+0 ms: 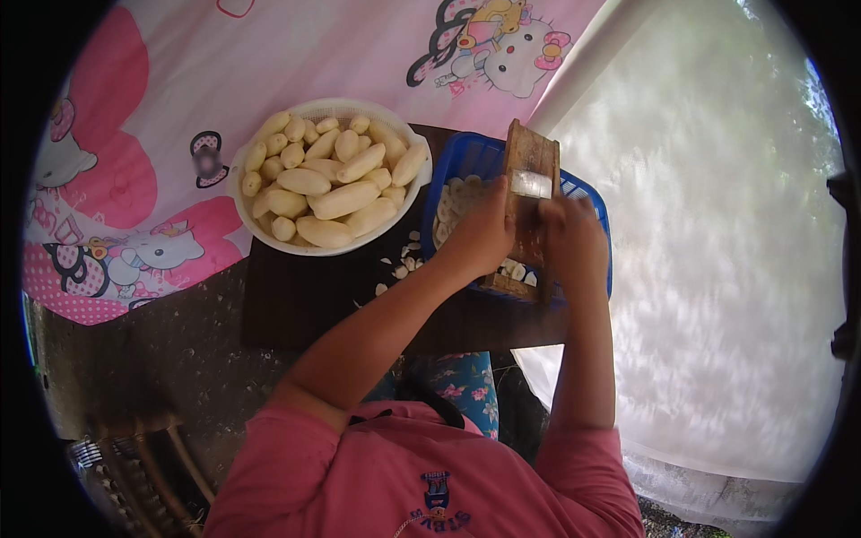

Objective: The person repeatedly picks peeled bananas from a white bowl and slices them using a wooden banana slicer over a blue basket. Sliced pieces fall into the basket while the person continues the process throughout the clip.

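Observation:
My left hand grips the left edge of a wooden slicer board with a metal blade plate. The board lies slanted across a blue plastic basket. My right hand, somewhat blurred, is at the board's right side; whether it holds a piece is hidden. Pale round slices lie in the basket, left of the board and under its lower end. To the left, a white plastic colander is heaped with peeled, pale yellow bananas or similar produce.
Both containers stand on a dark table, where small pale scraps lie between them. A pink printed cloth hangs behind, a whitish sheet at the right. A slatted wooden item is at the lower left.

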Motion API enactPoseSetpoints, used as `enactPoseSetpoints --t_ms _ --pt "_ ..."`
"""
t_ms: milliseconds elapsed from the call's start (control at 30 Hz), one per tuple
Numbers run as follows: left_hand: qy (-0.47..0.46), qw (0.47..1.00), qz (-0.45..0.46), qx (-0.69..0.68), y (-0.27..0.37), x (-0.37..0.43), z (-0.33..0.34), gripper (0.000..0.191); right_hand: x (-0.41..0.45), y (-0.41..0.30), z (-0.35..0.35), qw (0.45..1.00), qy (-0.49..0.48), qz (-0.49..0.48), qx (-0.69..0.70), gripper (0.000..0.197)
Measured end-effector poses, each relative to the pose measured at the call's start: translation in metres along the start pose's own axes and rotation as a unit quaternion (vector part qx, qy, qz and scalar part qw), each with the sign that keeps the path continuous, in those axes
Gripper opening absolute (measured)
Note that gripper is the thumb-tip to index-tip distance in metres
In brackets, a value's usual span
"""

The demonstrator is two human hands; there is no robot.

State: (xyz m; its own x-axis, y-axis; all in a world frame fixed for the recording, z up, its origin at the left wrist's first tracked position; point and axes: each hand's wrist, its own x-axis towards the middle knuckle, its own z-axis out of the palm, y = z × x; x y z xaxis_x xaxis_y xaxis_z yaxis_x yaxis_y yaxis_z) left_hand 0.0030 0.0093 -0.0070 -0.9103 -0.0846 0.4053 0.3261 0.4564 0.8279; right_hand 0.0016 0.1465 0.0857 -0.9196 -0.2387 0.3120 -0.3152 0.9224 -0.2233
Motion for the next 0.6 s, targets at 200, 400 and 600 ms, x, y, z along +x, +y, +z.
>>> enactPoseSetpoints --t_ms 200,400,600 --pt "-0.072 0.991 -0.083 -0.078 0.016 0.003 -0.017 0.059 0.082 0.02 0.022 0.997 0.062 -0.035 -0.008 0.028" --pt "-0.015 0.995 -0.054 -0.088 0.014 -0.001 -0.009 0.056 -0.03 0.01 -0.004 0.999 0.011 -0.039 0.016 0.02" --pt "-0.077 0.988 -0.108 -0.085 0.023 -0.001 -0.016 0.054 0.074 0.02 0.026 0.998 0.057 0.001 0.009 0.028"
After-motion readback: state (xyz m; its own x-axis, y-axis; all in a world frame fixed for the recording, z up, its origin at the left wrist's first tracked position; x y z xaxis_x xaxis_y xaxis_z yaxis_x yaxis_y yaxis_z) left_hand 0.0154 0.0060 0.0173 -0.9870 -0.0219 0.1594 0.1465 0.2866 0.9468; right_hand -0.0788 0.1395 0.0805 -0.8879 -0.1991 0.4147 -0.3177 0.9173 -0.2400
